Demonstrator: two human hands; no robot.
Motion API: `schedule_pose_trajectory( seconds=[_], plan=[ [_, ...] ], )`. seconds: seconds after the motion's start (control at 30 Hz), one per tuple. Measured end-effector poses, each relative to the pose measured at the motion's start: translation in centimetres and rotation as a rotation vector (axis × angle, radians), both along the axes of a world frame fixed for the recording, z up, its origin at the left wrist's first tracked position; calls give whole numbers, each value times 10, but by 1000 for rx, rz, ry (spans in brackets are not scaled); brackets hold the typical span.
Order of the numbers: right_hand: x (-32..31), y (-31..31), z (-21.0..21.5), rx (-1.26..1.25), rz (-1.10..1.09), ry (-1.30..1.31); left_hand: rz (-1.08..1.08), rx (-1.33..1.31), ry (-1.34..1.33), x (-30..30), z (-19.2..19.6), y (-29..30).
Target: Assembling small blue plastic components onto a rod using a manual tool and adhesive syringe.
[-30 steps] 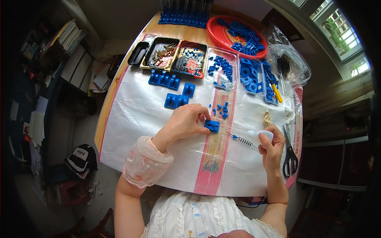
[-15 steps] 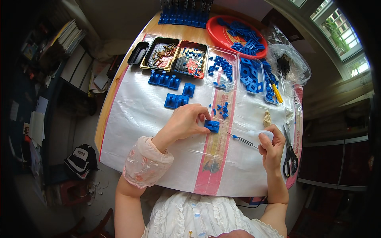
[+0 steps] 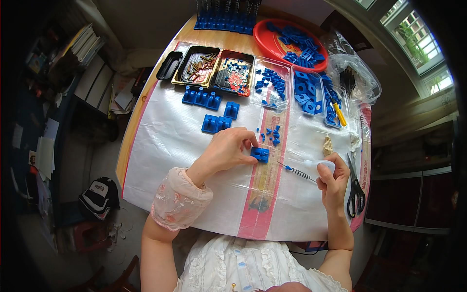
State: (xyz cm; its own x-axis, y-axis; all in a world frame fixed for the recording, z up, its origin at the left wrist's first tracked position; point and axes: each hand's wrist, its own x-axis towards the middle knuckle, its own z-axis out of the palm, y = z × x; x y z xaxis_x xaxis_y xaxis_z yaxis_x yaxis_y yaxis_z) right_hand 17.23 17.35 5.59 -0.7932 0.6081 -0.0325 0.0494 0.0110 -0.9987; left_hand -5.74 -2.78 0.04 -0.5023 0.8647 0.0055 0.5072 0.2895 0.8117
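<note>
My left hand [image 3: 228,148] pinches a blue plastic block [image 3: 260,155] with a raised middle at the table's centre, thumb and fingers closed on its left side. To the right, my right hand [image 3: 332,184] grips a small translucent white bottle [image 3: 325,165], its narrow tip toward the left. Between the hands lies a thin dark rod with a coil spring [image 3: 300,173] and a small blue cone [image 3: 288,168] on it. Beyond the block, several small blue cones [image 3: 275,136] are scattered. Past my left hand stand several similar blue blocks [image 3: 209,123].
Scissors [image 3: 357,192] lie right of my right hand. Farther back are a tray of brass-coloured pieces [image 3: 184,75], a tray of small nuts [image 3: 248,90], clear boxes of blue parts [image 3: 322,109] and a red basin [image 3: 262,41]. A yellow-handled tool [image 3: 339,115] rests on one box.
</note>
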Motion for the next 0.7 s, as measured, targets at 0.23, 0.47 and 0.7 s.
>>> schedule_pose_trajectory(
  seconds=[0.23, 0.47, 0.7],
  plan=[
    [1, 1, 0, -12, 10, 16, -1, -10, -5, 0, 1, 0],
    [0, 0, -1, -4, 2, 12, -3, -11, -10, 0, 1, 0],
    [0, -1, 0, 1, 1, 12, -2, -15, -16, 0, 2, 0]
  ],
)
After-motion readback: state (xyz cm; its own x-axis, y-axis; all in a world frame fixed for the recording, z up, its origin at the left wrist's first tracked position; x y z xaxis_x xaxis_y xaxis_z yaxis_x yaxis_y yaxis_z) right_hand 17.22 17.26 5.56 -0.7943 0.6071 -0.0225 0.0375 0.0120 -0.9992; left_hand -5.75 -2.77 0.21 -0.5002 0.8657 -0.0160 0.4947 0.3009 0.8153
